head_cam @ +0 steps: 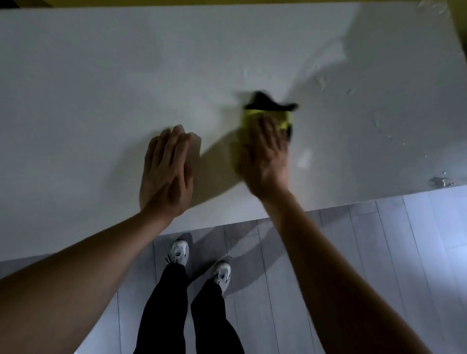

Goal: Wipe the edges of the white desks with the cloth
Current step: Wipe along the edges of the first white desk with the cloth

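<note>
White desk (101, 75) near edge: flat left hand (166, 169), flat-fingered right hand (265, 156) atop cloth (265, 118).

The right hand (265, 154) is motion-blurred and hides most of the yellow-green cloth (255, 118) under it. The white bench (101, 88) runs off the picture at 9 and 3 o'clock. Both trouser legs (192, 310) are cut off at 6 o'clock.

Grey plank flooring (328, 265) is seen in dim light. A yellow wall strip (177, 2) is seen along the upper edge, well apart from the flooring.
</note>
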A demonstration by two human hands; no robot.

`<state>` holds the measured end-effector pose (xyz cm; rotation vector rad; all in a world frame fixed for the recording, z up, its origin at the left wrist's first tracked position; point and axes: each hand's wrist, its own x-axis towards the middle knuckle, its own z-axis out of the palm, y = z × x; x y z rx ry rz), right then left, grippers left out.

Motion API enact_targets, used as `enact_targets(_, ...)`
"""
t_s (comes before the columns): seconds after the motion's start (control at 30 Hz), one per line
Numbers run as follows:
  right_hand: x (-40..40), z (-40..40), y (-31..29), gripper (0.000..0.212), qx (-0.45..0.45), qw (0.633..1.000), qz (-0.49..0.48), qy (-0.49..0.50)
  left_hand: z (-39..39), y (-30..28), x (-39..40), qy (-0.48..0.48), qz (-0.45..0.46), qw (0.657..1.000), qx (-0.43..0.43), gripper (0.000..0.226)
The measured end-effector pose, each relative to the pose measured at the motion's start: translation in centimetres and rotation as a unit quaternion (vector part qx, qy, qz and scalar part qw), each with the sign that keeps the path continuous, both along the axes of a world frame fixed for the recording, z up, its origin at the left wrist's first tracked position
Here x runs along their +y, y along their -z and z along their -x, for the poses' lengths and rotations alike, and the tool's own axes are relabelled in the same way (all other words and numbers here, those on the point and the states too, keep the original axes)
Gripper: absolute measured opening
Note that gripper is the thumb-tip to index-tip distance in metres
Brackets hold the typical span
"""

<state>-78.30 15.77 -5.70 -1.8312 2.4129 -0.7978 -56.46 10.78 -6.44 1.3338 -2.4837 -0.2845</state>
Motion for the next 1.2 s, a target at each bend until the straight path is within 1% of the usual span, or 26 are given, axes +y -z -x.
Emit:
enact_targets(0.03,-1.4,-2.0,0.0,0.041,-0.01,0.999,0.011,-0.051,-0.1,0.1,-0.1,0.002,0.002,1.0,0.001,0.058)
enact_targets(0.07,-2.4,-3.9,0.0,0.044,-0.021,0.995,0.003,-0.093,-0.2,0.2,-0.2,0.002,0.006,1.0,0.002,0.058)
enact_targets(0.13,-3.1,-6.2,-0.3,0.059,-0.025,0.988,-0.05,-0.145,-0.4,0.3,-0.4,0.0,0.006,1.0,0.009,0.06)
enact_targets(0.17,-3.2,-6.3,-0.2,0.062,-0.024,0.986,-0.062,-0.156,-0.4,0.4,-0.5,0.0,0.004,1.0,0.013,0.06)
enact_targets(0.2,-3.2,-5.8,-0.2,0.061,-0.021,0.985,-0.061,-0.163,-0.4,0.5,-0.5,0.001,0.004,1.0,0.016,0.059)
enact_targets(0.27,-2.7,-3.8,-0.4,0.052,-0.016,0.987,-0.025,-0.158,-0.4,0.3,-0.4,0.004,0.0,1.0,0.015,0.058)
enact_targets(0.33,-1.7,-0.6,0.0,0.043,-0.014,0.996,0.011,-0.088,-0.5,0.0,-0.4,0.008,-0.005,1.0,0.013,0.059)
enact_targets(0.37,-0.8,1.4,0.1,0.044,-0.006,0.999,0.006,-0.034,-0.4,-0.1,-0.4,0.008,-0.004,1.0,0.012,0.06)
enact_targets(0.47,2.3,8.0,0.1,0.056,0.002,0.992,-0.067,0.111,-0.2,0.0,-0.3,0.003,-0.006,1.0,0.013,0.06)
enact_targets(0.53,3.2,10.2,-0.2,0.059,-0.013,0.981,-0.099,0.167,-0.1,0.0,-0.2,-0.003,-0.005,1.0,0.011,0.06)
enact_targets(0.63,2.1,8.8,-0.4,0.062,-0.016,0.974,-0.087,0.209,-0.1,0.1,-0.2,-0.008,-0.001,1.0,0.01,0.061)
enact_targets(0.67,1.6,7.5,-0.4,0.062,-0.006,0.976,-0.081,0.201,-0.1,0.1,-0.1,-0.011,-0.001,1.0,0.01,0.061)
enact_targets(0.7,0.9,5.9,-0.3,0.059,0.008,0.983,-0.073,0.167,0.0,0.1,-0.1,-0.013,0.0,1.0,0.011,0.061)
enact_targets(0.77,-0.7,1.8,0.0,0.048,0.017,0.998,-0.028,0.049,-0.1,0.2,-0.1,-0.011,0.001,1.0,0.013,0.061)
enact_targets(0.83,-1.9,-2.6,0.0,0.039,-0.015,0.998,0.017,-0.06,-0.2,0.3,-0.3,-0.004,0.002,1.0,0.012,0.06)
enact_targets(0.9,-2.0,-5.7,-0.4,0.046,-0.032,0.99,-0.006,-0.135,-0.4,0.6,-0.3,-0.001,0.005,1.0,0.013,0.059)
enact_targets(0.93,-1.8,-6.0,-0.3,0.05,-0.025,0.986,-0.023,-0.161,-0.5,0.7,-0.3,0.001,0.007,1.0,0.015,0.059)
enact_targets(1.0,-1.7,-4.3,0.0,0.049,-0.015,0.982,-0.027,-0.189,-0.5,0.7,-0.4,0.004,0.005,1.0,0.02,0.059)
enact_targets(1.07,-1.6,-1.3,0.0,0.039,-0.015,0.986,0.004,-0.165,-0.5,0.5,-0.4,0.008,-0.004,1.0,0.014,0.06)
enact_targets(1.1,-1.4,0.6,0.1,0.035,-0.015,0.992,0.015,-0.121,-0.5,0.4,-0.4,0.007,-0.007,1.0,0.009,0.061)
enact_targets(1.13,-1.2,2.7,0.3,0.036,-0.01,0.998,0.013,-0.065,-0.5,0.2,-0.4,0.005,-0.008,1.0,0.006,0.061)
enact_targets(1.2,-0.1,7.0,0.3,0.048,-0.005,0.998,-0.036,0.055,-0.4,0.1,-0.3,0.001,-0.011,1.0,0.007,0.06)
